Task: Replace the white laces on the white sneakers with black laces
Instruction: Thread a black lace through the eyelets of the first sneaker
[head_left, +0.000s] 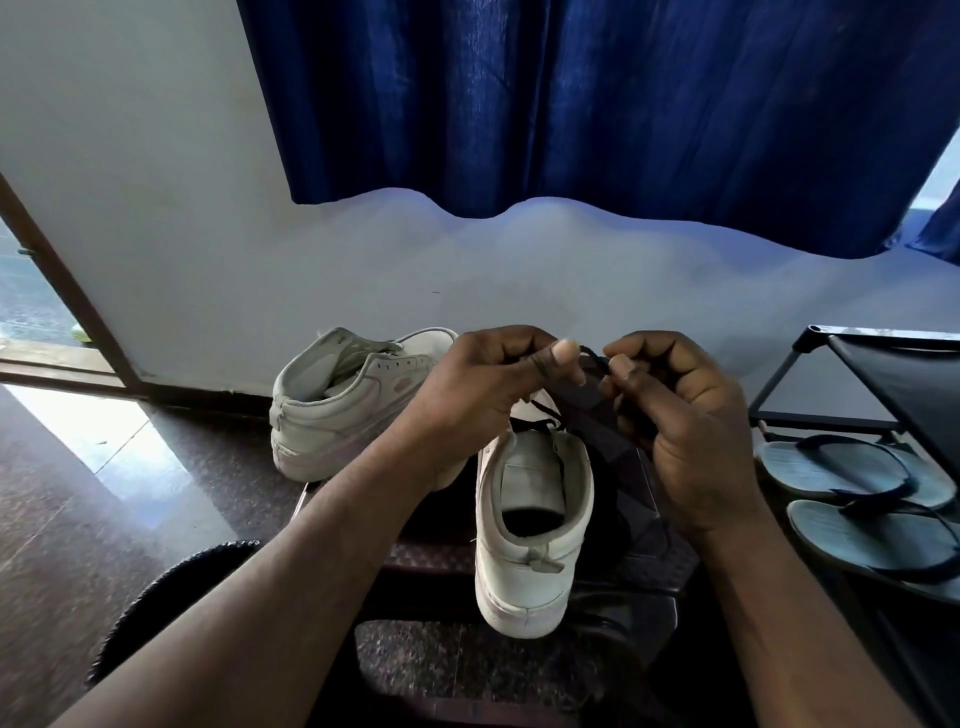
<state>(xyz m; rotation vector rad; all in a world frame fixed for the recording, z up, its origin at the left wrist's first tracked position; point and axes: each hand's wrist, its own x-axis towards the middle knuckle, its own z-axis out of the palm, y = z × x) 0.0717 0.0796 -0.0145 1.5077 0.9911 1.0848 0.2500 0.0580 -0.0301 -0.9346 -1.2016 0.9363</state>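
A white sneaker (530, 525) stands on a dark stool, heel toward me, with a black lace (537, 425) threaded across its upper eyelets. My left hand (488, 395) and my right hand (680, 415) are raised above the shoe's front, fingers curled. Each hand pinches a part of the black lace (592, 358), which spans the small gap between the thumbs. A second white sneaker (343, 400) sits on the floor to the left, without a lace that I can see. The front of the near sneaker is hidden by my hands.
The dark stool (431, 561) stands on a speckled floor. A black shoe rack (883, 395) at the right holds blue-grey flip-flops (852, 467). A blue curtain (597, 104) hangs on the wall behind. A dark round object (171, 587) lies at lower left.
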